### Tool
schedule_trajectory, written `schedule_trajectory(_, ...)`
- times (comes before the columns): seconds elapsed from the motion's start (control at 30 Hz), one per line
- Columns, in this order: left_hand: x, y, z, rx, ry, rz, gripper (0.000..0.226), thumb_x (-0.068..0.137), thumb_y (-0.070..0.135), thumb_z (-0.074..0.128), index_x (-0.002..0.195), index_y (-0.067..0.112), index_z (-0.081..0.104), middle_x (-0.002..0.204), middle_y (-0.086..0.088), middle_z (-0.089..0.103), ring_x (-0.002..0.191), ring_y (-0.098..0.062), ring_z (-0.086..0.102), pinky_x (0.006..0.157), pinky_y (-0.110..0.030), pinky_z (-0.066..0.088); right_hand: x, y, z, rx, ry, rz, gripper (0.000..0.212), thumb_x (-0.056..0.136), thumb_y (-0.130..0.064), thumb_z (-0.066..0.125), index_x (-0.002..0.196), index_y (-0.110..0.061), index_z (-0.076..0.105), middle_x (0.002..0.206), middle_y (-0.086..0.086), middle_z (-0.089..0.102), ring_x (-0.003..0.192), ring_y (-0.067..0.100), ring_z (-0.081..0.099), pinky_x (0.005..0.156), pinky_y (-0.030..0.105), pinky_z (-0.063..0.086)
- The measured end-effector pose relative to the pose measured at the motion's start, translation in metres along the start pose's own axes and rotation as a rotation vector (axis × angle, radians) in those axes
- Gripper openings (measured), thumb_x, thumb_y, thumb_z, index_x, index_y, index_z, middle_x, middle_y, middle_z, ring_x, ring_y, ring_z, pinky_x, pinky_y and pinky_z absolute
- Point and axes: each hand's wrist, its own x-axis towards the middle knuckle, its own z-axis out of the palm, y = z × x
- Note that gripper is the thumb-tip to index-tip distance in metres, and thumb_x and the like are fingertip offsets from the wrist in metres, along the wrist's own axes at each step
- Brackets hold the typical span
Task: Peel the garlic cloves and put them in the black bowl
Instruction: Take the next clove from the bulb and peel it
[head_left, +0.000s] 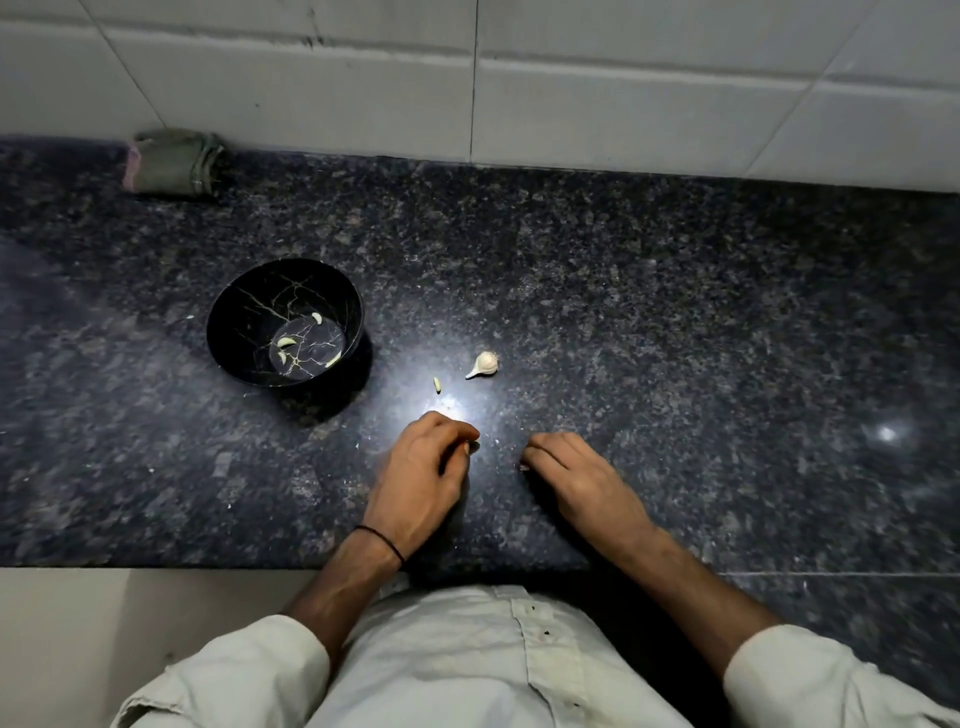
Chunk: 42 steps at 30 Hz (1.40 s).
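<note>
A black bowl with gold veining stands on the dark granite counter, left of centre, with several peeled cloves inside. A garlic bulb piece lies to its right, and a small clove lies between them. My left hand sits near the counter's front with its fingers curled, pinching a small garlic piece at the fingertips. My right hand rests on the counter beside it, fingers bent downward onto the surface; whether anything lies under them is hidden.
A folded green cloth lies at the back left against the white tiled wall. Small bits of garlic skin dot the counter. The counter's front edge runs just below my wrists.
</note>
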Motion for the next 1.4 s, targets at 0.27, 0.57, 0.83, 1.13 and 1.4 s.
schedule_trajectory(0.27,-0.005,0.013,0.006,0.008,-0.038,0.019,0.019,0.091,0.020,0.057,0.102,0.018,0.073,0.098,0.006,0.064,0.095,-0.013,0.063,0.089,-0.037,0.052,0.029,0.013,-0.028,0.661,0.192,0.634,0.026,0.083,0.012,0.061,0.085,-0.011,0.073,0.085,-0.003,0.072,0.082,0.001,0.064,0.078,0.009,0.044)
schedule_trajectory(0.57,-0.007,0.029,0.024,0.050,-0.005,-0.008,0.016,0.093,0.012,0.062,0.102,0.018,0.072,0.099,0.006,0.063,0.092,-0.010,0.062,0.087,-0.030,0.050,0.027,0.027,-0.036,0.562,0.073,0.471,0.026,0.087,0.011,0.060,0.097,-0.008,0.075,0.095,0.000,0.071,0.088,-0.005,0.062,0.081,0.003,0.041)
schedule_trajectory(0.83,-0.014,0.038,0.035,0.112,0.030,-0.078,0.018,0.091,0.007,0.063,0.102,0.018,0.073,0.100,0.004,0.064,0.094,-0.013,0.062,0.089,-0.030,0.048,0.008,0.030,-0.039,0.109,-0.273,-0.212,0.042,0.096,-0.024,0.034,0.126,-0.010,0.061,0.129,0.006,0.059,0.117,0.026,0.056,0.092,0.037,0.053)
schedule_trajectory(1.13,-0.020,0.049,0.042,0.143,0.009,-0.078,0.017,0.092,0.011,0.060,0.104,0.015,0.071,0.101,0.003,0.062,0.094,-0.013,0.060,0.086,-0.027,0.047,-0.036,0.076,-0.049,-0.015,-0.189,-0.389,0.034,0.095,-0.011,0.041,0.118,-0.002,0.064,0.121,0.013,0.064,0.104,0.029,0.063,0.080,0.034,0.058)
schedule_trajectory(1.4,-0.014,0.054,0.041,0.136,-0.005,-0.074,0.017,0.093,0.009,0.063,0.105,0.016,0.072,0.101,0.005,0.062,0.092,-0.010,0.059,0.084,-0.024,0.047,-0.031,0.065,-0.043,-0.100,-0.086,-0.378,0.026,0.092,-0.007,0.043,0.107,-0.004,0.064,0.110,0.010,0.062,0.095,0.024,0.059,0.076,0.031,0.055)
